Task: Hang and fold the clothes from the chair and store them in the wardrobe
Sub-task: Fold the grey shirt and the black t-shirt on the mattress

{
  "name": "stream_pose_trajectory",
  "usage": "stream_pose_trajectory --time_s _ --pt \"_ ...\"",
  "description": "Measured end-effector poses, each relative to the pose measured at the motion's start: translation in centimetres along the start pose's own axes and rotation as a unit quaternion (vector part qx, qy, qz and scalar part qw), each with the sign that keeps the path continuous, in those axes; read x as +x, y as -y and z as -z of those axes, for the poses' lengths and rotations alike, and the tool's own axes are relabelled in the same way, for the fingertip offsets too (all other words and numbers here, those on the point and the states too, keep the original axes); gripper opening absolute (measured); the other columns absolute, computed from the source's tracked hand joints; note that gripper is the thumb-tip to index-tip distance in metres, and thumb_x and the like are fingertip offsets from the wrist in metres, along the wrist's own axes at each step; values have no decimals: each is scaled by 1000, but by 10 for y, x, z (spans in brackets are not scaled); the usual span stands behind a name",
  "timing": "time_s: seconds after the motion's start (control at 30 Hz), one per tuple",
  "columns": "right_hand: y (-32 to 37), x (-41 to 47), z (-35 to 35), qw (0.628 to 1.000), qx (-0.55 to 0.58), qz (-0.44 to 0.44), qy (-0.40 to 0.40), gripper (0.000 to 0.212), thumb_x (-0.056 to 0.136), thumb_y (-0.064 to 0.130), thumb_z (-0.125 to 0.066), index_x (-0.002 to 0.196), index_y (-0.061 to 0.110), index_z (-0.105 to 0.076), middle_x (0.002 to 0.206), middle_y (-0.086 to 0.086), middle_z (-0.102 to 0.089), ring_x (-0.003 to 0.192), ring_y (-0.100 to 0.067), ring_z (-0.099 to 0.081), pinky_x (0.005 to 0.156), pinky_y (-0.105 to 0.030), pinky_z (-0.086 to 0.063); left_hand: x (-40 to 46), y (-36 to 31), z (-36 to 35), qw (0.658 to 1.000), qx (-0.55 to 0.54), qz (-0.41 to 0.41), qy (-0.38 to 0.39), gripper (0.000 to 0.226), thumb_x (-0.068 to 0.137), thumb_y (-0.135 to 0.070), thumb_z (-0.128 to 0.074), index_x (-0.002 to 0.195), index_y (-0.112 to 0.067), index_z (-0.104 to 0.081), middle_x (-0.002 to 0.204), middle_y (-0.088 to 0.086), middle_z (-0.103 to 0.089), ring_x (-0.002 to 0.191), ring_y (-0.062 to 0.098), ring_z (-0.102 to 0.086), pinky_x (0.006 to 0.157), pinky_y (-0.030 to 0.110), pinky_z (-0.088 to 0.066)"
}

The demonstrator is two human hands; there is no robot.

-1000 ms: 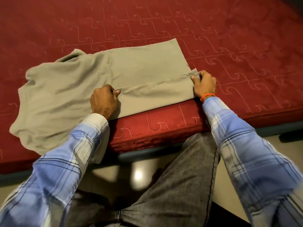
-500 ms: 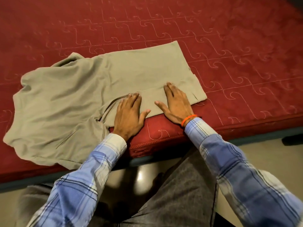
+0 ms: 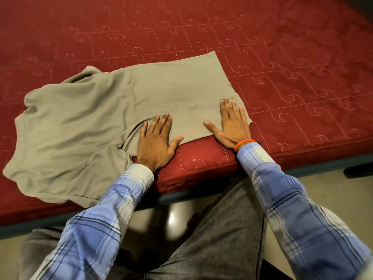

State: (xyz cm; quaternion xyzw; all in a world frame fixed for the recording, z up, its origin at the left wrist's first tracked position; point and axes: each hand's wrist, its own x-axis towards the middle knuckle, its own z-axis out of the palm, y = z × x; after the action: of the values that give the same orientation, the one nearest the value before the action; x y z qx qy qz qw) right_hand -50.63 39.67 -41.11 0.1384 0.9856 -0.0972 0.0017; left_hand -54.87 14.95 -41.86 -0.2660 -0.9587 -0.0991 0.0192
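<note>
A fold in the olive-grey cotton garment (image 3: 125, 102) is pressed flat under the open-palmed left hand (image 3: 156, 141) and right hand (image 3: 232, 124); folding the rumpled sleeve side is likely needed next.

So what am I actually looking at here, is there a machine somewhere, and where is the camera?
No machine: a person is working with bare hands, and the camera sits on their head, looking down. An olive-green cotton garment lies spread on a red quilted mattress, its near edge folded over. The left hand and right hand lie flat on that folded strip with fingers spread, pressing it down. Nothing is gripped. The right wrist wears an orange band.
</note>
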Motion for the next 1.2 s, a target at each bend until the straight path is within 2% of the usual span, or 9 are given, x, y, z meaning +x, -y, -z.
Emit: stream_pose_trajectory --time_s 0.17,0.27,0.33,0.47,0.63,0.77,0.83,1.1,1.2 --pt "-17 2 0 994 76 -39 -66 65 102 47 -35 150 3 -29 159 -16 -24 148 -29 -19 122 -43 -12 0 0 -1 1000 6 3 -8 78 92 -65 -18 151 -17 -33 160 -2 -27 148 21 -22 120 46 -11" --pt "-15 -4 0 968 126 -114 -182 51 95 37 -51 128 -2 -53 135 -23 -51 125 -40 -44 103 -48 -38 0 -1 -2 1000 7 3 -12 78 92 -65 -19 151 -16 -34 159 -2 -28 148 21 -23 119 45 -12" --pt "-14 -9 4 945 132 -193 -228 47 92 37 -58 123 0 -56 126 -20 -54 114 -37 -49 96 -44 -39 0 -1 -2 1000 8 4 -13 77 92 -65 -19 151 -16 -34 159 -2 -28 148 20 -23 120 46 -12" --pt "-19 -11 16 914 174 -306 -202 45 90 42 -63 120 9 -59 122 -14 -57 114 -32 -53 95 -39 -41 0 -2 -2 1000 4 4 -19 77 92 -64 -21 150 -16 -37 158 -1 -31 147 22 -25 119 47 -15" --pt "-28 -4 29 904 233 -311 -177 30 87 43 -67 103 17 -66 109 -10 -68 107 -30 -60 88 -35 -44 0 -2 -2 1000 5 6 -21 77 92 -65 -20 150 -16 -37 158 -1 -31 147 22 -26 119 47 -14" --pt "-36 -1 29 852 397 -277 -196 18 82 27 -76 88 14 -64 80 -10 -70 55 -12 -68 62 -33 -57 0 -2 -2 1000 4 7 -21 78 91 -65 -20 150 -16 -36 158 -2 -30 147 21 -25 119 46 -13" --pt "-38 0 29 832 434 -281 -200 21 77 17 -81 88 7 -66 71 -9 -68 40 -3 -60 45 -20 -48 -1 -1 -2 1000 5 6 -25 77 92 -64 -21 149 -16 -37 158 -2 -32 146 21 -27 119 45 -14" --pt "-36 8 32 809 424 -339 -225 46 62 8 -89 102 4 -68 90 -4 -68 76 -12 -63 55 -2 -42 0 -1 -3 1000 9 5 -25 76 92 -64 -22 149 -16 -38 157 -2 -33 145 22 -29 118 46 -15" --pt "-29 2 28 881 296 -251 -273 48 70 -12 -74 115 1 -61 114 -13 -62 98 -19 -60 74 -12 -48 0 -1 -4 1000 7 5 -26 76 93 -64 -22 149 -16 -38 157 -2 -33 146 22 -28 118 46 -15"
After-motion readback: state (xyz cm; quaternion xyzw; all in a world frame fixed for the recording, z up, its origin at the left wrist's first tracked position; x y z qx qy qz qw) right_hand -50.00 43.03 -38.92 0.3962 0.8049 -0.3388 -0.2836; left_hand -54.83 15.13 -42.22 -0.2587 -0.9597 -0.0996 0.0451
